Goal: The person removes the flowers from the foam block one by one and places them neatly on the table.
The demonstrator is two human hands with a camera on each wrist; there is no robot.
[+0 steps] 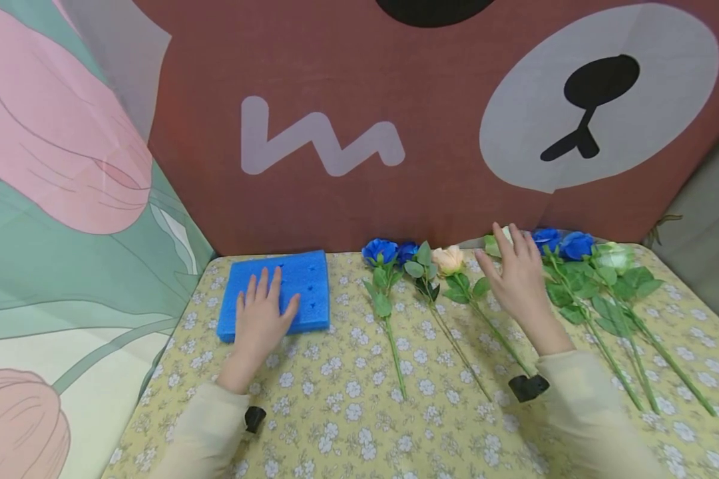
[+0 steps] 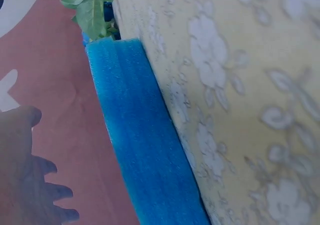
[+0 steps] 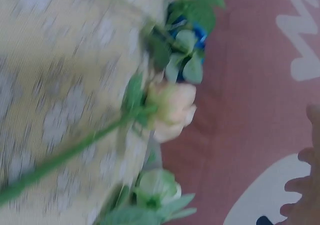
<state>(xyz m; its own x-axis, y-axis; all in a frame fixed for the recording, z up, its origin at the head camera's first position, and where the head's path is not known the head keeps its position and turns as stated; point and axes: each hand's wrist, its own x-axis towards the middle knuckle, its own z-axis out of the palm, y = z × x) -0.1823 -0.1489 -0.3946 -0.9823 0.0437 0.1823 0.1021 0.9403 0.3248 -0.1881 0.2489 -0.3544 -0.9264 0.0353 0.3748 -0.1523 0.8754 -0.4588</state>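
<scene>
A blue foam block (image 1: 305, 293) with small holes in its top lies at the table's left. My left hand (image 1: 260, 316) hovers over it with spread fingers; the left wrist view shows a gap between hand and foam block (image 2: 145, 135). My right hand (image 1: 521, 286) is held above the flowers, fingers extended, holding nothing. Left of it lies a peach rose (image 1: 449, 259) with a long green stem. A pale rose (image 1: 492, 245) is partly hidden behind the right hand. Farther left are a blue rose (image 1: 380, 251) and another blue rose (image 1: 407, 253) partly covered by leaves.
Right of my right hand lie more blue roses (image 1: 576, 245) and a pale green rose (image 1: 614, 256), their stems pointing towards me. A floral cloth (image 1: 335, 412) covers the table. Behind its far edge stands a brown printed backdrop (image 1: 311, 213).
</scene>
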